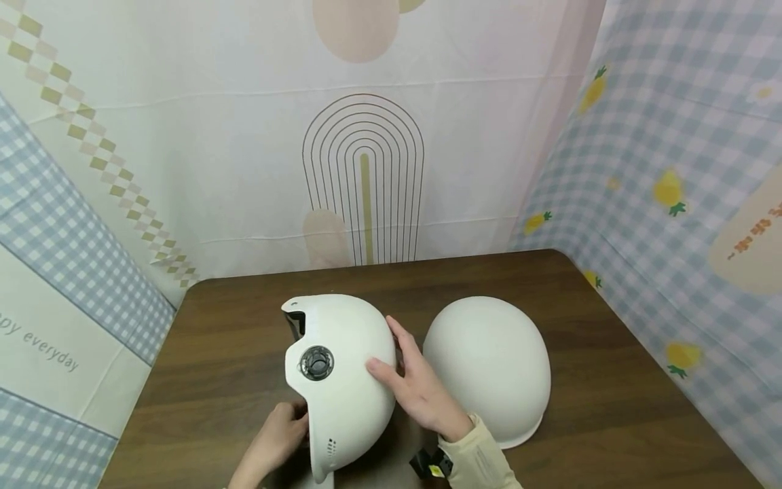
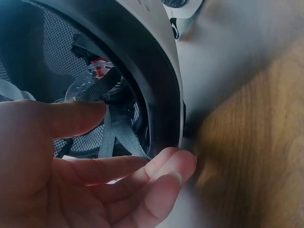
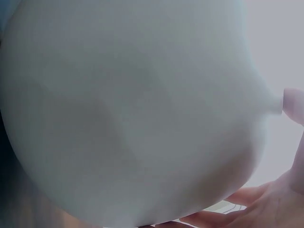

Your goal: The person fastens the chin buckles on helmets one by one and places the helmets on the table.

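A white helmet (image 1: 351, 380) is tilted on its side, its open underside facing left, with a round black dial (image 1: 317, 363) on its side. My right hand (image 1: 421, 390) holds the back of the shell, thumb on the near side, fingers round the far edge. At the open side, my left hand (image 1: 275, 435) grips the lower rim, partly hidden by the shell in the head view. In the left wrist view, its fingers (image 2: 164, 194) meet the black-lined rim (image 2: 164, 104) and its thumb lies inside by grey straps (image 2: 111, 133). The right wrist view is mostly filled by white shell.
A second white, dome-shaped helmet (image 1: 489, 367) rests dome up on the brown wooden table (image 1: 611, 407), just right of my right hand. A patterned white cloth (image 1: 244, 170) hangs behind the table. Checked cloth (image 1: 660, 272) hangs along the right side.
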`<state>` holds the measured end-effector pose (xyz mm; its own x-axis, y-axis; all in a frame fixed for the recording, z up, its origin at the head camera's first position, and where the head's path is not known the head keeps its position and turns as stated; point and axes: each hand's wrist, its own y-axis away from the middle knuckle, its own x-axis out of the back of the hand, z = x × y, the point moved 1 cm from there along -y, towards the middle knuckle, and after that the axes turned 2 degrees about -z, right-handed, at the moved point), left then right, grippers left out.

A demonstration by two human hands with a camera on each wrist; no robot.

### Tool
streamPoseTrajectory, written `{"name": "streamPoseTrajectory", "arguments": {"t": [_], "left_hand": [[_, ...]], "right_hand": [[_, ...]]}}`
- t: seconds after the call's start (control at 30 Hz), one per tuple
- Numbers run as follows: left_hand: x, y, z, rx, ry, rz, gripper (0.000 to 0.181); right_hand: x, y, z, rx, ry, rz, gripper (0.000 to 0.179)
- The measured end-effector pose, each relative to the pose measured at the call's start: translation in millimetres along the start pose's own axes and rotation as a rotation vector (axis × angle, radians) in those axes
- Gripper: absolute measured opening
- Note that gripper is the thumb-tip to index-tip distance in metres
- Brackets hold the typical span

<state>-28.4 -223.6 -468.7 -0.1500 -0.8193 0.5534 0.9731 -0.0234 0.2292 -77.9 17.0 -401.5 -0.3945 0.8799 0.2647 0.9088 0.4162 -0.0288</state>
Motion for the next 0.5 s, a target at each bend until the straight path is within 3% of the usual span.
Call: {"name": "streamPoseTrajectory", "arguments": {"t": [0.13, 0.5], "left_hand": [[0.3, -0.9, 0.3, 0.025, -0.022, 0.013, 0.019], [-2.1, -2.4, -0.6, -0.018, -0.013, 0.025, 0.011]], "right_hand": [[-2.3, 2.3, -3.1, 0.006, 0.048, 0.004, 0.075], [-4.0, 3.8, -3.9, 0.018, 0.086, 0.028, 0.074]]}}
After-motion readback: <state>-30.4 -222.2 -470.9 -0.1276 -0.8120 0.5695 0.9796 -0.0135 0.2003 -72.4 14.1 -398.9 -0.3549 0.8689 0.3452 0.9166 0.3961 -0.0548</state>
